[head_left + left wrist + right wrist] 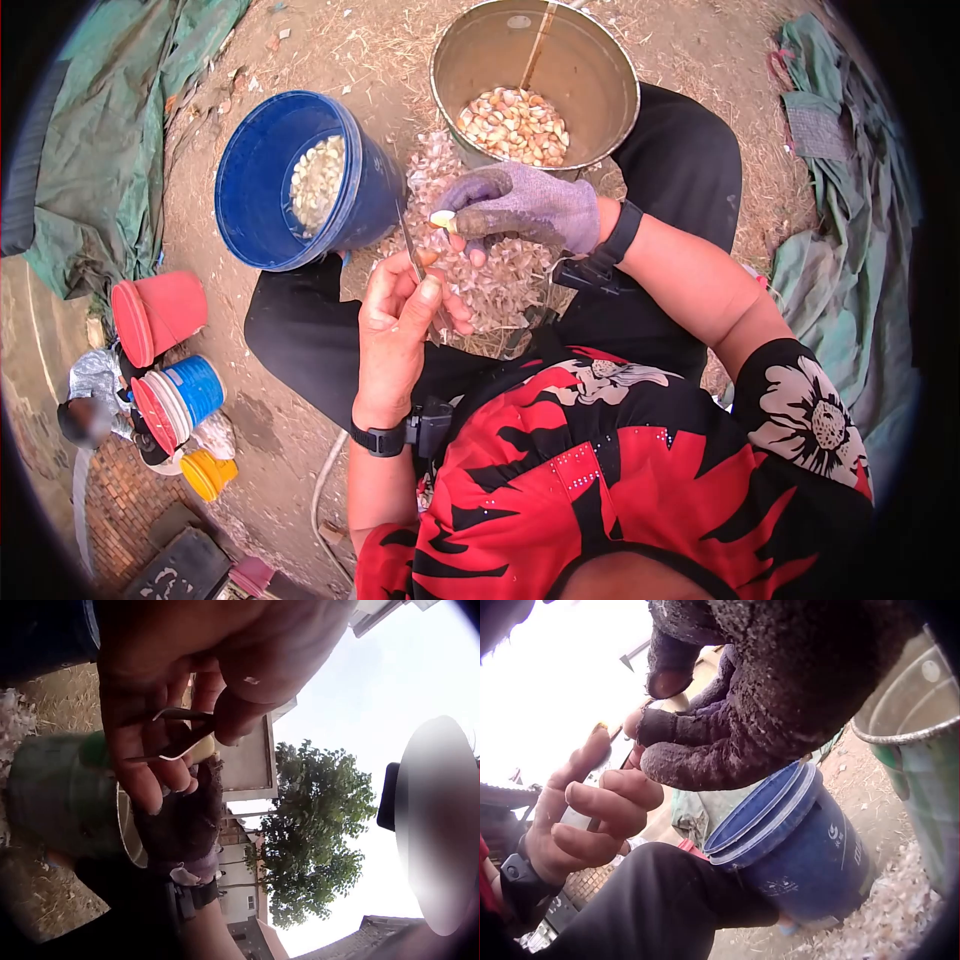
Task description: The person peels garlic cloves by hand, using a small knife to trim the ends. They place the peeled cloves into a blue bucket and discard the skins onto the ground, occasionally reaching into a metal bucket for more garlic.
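My bare left hand holds a thin metal knife, its narrow blade pointing up and away from me. The left wrist view shows two bent metal ends of the knife beside the curled fingers. My right hand wears a soiled purple-grey glove with bare fingertips poking out. Between thumb and finger it pinches a pale garlic clove, close to the blade. Both hands are over a heap of papery garlic skins between my legs.
A blue bucket with peeled cloves stands at front left. The large metal bucket ahead holds unpeeled cloves and a stick. Red, blue and yellow buckets stand farther left, near another person. Green tarps lie at both sides.
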